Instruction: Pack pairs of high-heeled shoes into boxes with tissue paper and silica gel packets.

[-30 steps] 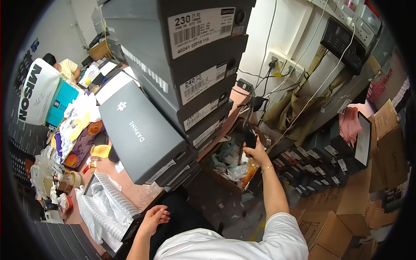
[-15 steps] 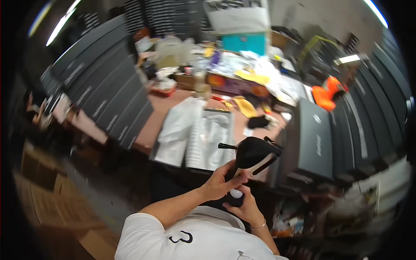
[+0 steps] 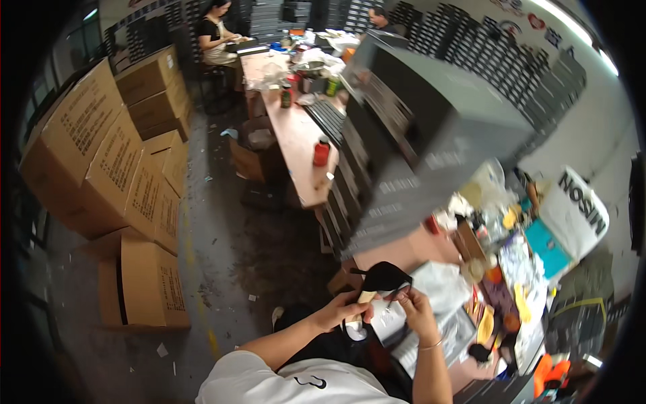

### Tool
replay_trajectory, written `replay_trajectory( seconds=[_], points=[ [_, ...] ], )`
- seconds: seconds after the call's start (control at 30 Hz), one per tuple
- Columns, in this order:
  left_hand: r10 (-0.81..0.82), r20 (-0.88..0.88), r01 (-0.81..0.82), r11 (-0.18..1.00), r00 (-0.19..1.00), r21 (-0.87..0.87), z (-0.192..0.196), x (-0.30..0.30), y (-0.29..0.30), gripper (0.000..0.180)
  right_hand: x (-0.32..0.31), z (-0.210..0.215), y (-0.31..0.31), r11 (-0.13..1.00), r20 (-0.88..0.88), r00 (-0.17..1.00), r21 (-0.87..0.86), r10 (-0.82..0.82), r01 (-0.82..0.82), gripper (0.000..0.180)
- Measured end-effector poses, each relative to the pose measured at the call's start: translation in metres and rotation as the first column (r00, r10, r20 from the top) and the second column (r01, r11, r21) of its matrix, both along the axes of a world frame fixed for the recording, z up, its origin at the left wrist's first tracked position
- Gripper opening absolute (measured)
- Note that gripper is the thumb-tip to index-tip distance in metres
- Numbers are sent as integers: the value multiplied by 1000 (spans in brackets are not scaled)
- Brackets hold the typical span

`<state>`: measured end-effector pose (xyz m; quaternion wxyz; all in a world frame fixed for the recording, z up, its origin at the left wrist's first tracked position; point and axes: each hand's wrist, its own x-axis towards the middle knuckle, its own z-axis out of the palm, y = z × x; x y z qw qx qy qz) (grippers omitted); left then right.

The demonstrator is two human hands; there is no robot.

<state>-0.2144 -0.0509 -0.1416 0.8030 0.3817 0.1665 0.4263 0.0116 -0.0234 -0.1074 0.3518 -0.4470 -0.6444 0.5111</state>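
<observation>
- your left hand (image 3: 343,311) grips the black shoe (image 3: 383,277) by its near end.
- your right hand (image 3: 412,306) pinches its right edge, above the tabletop (image 3: 397,252).

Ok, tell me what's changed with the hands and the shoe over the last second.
A second ago the right hand reached alone toward the shelf clutter while the left hand hung low. Half a second ago both had closed on the black shoe. The view has swung toward the aisle of cardboard boxes. Both hands still hold the shoe.
</observation>
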Motion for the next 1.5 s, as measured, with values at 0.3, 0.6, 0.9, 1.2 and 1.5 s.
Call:
replay_trajectory(
  seconds=[0.3, 0.6, 0.9, 1.2, 1.5],
  points=[
    [684, -87, -612, 579, 724, -539, 18, -182, 73, 36, -271, 29, 102, 998, 99, 993, 14, 67, -69, 20],
    [778, -400, -852, 316, 484, -417, 25, -334, 96, 35, -437, -14, 115, 944, -85, 950, -114, 300, -309, 25],
    [729, -386, -782, 326, 566, -531, -4, -437, 157, 32, -510, -26, 165, 800, -82, 832, -238, 548, -551, 47],
    [775, -462, -861, 201, 431, -466, -23, -625, 240, 25, -700, -6, 284, 488, -207, 653, -512, 728, -707, 63],
    [623, -538, -818, 496, 568, -290, -43, -858, 343, 58, -903, -62, 447, 902, 94, 899, -109, 428, -418, 62]
  ],
)
